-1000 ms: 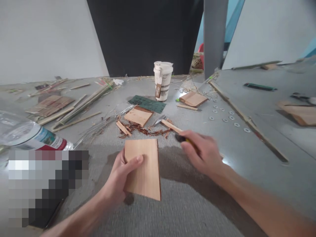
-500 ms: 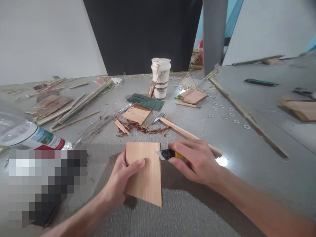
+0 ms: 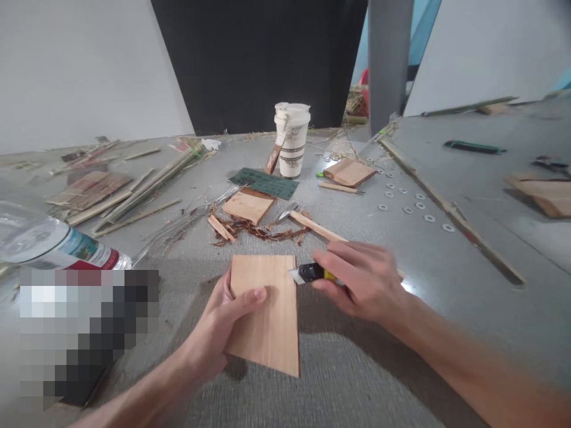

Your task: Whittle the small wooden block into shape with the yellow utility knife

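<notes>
My left hand (image 3: 218, 327) grips a thin rectangular wood sheet (image 3: 272, 315) by its left edge, thumb on top, holding it just above the grey table (image 3: 339, 368). My right hand (image 3: 361, 279) is closed round a yellow and black utility knife (image 3: 312, 273). The knife's blade tip touches the sheet's upper right edge.
Beyond the sheet lie wood shavings (image 3: 254, 229), a smaller wood piece (image 3: 247, 207), a green sanding sheet (image 3: 264, 183), a paper cup (image 3: 291, 140) and a long wooden strip (image 3: 319, 227). Metal washers (image 3: 413, 208) are scattered to the right. A plastic bottle (image 3: 53, 246) lies at the left.
My right hand brought the knife from the right of the sheet up to its upper right edge. The left hand kept hold of the sheet and shifted it slightly.
</notes>
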`<act>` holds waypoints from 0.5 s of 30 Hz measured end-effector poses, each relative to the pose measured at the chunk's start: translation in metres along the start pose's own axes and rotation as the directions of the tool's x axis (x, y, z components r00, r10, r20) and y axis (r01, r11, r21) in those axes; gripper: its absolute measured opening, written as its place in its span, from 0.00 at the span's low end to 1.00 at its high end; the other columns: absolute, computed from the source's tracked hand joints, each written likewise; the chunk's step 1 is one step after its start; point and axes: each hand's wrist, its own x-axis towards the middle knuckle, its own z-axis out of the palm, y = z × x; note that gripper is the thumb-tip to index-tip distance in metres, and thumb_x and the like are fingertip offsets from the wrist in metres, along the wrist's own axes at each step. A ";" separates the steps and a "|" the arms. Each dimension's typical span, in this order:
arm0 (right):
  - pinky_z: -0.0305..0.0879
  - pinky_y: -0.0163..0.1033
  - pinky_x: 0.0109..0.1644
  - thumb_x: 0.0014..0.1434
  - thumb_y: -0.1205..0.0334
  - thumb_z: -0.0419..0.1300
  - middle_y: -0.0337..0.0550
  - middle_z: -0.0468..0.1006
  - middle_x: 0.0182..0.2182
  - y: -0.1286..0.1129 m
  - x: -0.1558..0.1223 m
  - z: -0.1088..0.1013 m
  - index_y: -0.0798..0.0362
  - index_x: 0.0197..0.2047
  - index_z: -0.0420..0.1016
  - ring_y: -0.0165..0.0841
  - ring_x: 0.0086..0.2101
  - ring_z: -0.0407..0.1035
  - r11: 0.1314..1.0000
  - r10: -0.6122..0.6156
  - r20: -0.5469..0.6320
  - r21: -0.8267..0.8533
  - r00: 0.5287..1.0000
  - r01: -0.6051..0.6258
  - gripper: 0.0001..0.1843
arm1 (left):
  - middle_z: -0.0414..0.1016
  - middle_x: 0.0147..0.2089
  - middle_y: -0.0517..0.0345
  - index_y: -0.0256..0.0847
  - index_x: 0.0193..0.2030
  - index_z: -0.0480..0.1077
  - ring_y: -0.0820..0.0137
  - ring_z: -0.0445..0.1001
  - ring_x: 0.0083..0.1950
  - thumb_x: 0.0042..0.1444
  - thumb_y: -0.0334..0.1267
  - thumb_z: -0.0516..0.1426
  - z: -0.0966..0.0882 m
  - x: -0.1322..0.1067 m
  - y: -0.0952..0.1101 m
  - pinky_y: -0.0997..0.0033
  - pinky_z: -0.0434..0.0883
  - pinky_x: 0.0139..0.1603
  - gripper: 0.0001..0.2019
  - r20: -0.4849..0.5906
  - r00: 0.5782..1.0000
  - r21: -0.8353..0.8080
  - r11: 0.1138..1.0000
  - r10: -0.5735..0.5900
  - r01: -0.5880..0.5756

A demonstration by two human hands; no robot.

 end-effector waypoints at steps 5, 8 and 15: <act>0.51 0.38 0.26 0.72 0.52 0.51 0.33 0.64 0.19 0.043 -0.002 -0.006 0.50 0.37 0.72 0.28 0.19 0.55 0.856 0.497 -0.162 -0.070 0.853 -0.512 0.15 | 0.82 0.36 0.53 0.42 0.46 0.69 0.63 0.81 0.32 0.38 0.47 0.74 0.005 -0.017 -0.008 0.68 0.79 0.32 0.30 0.267 0.960 -0.017 0.996 -0.079 0.086; 0.54 0.39 0.28 0.73 0.51 0.48 0.33 0.62 0.19 0.056 -0.003 -0.005 0.49 0.36 0.71 0.30 0.21 0.58 0.789 0.608 -0.231 0.070 0.760 -0.610 0.18 | 0.82 0.41 0.52 0.43 0.48 0.69 0.62 0.82 0.36 0.40 0.46 0.74 0.002 -0.011 -0.009 0.70 0.79 0.34 0.30 0.208 0.978 -0.041 0.999 0.000 0.009; 0.55 0.37 0.27 0.72 0.55 0.52 0.35 0.72 0.23 0.016 0.000 0.002 0.51 0.44 0.72 0.29 0.21 0.62 0.917 0.367 -0.023 0.179 0.930 -0.357 0.11 | 0.82 0.39 0.51 0.42 0.50 0.69 0.62 0.82 0.32 0.43 0.50 0.71 -0.008 0.011 -0.004 0.71 0.77 0.30 0.30 0.083 0.995 -0.028 0.999 0.047 -0.045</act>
